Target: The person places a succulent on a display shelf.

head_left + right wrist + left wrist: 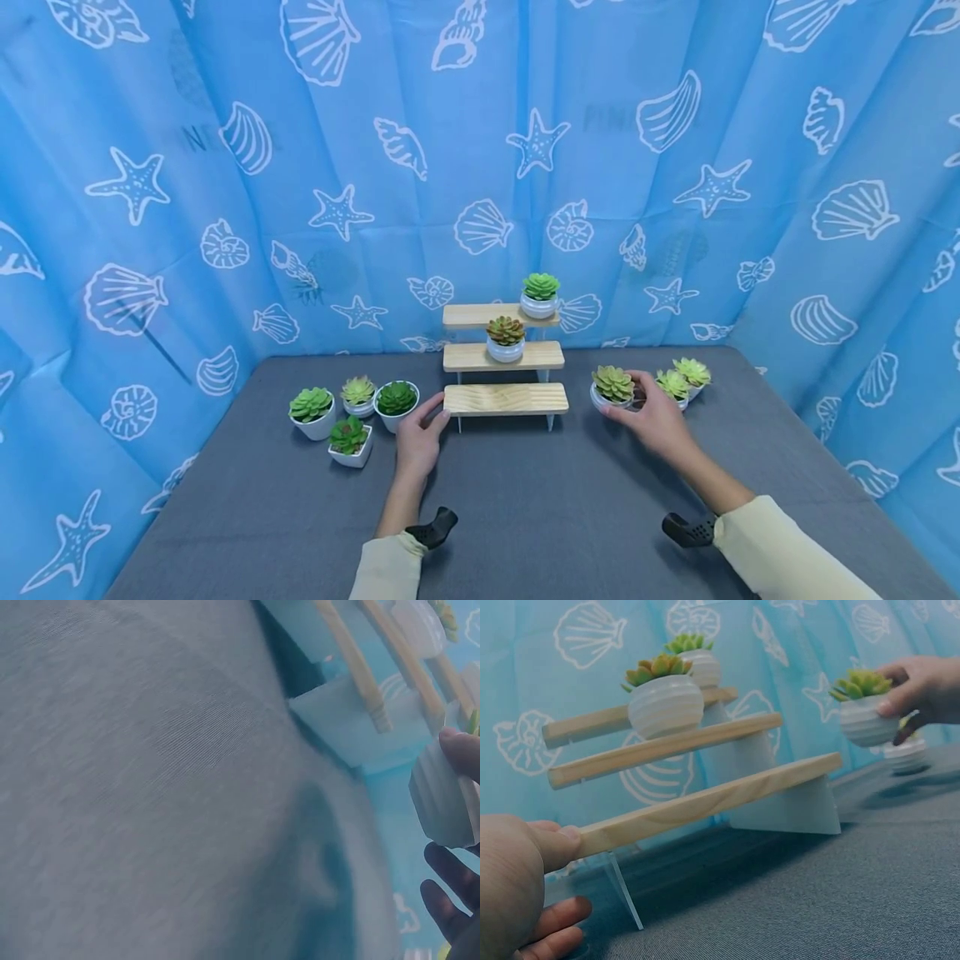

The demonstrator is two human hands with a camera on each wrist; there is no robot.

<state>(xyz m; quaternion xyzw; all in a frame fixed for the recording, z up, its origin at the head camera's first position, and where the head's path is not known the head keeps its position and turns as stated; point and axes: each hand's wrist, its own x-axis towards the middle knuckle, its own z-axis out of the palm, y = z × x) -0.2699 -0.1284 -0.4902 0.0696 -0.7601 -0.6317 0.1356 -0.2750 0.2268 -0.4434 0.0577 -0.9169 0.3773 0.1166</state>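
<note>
A three-step wooden plant stand [506, 400] with pale clear-looking legs stands at the back middle. My left hand [417, 442] grips the left end of its lowest board [705, 802], thumb on the corner, lower fingers loosely bent below. Slightly right of the stand, my right hand [660, 421] holds a potted succulent [612, 385] by its ribbed white round pot [864, 721], raised over the table with a shadow beneath. A reddish-green succulent [506, 337] sits on the middle board, and a bright green one [539, 294] at the right of the top board.
Left of my left hand several succulents stand in white pots, among them a square pot [352, 446] and a dark green plant [396, 400]. Two yellow-green succulents [692, 373] stand beyond my right hand. A shell-patterned blue curtain [420, 192] hangs behind the grey table [517, 517].
</note>
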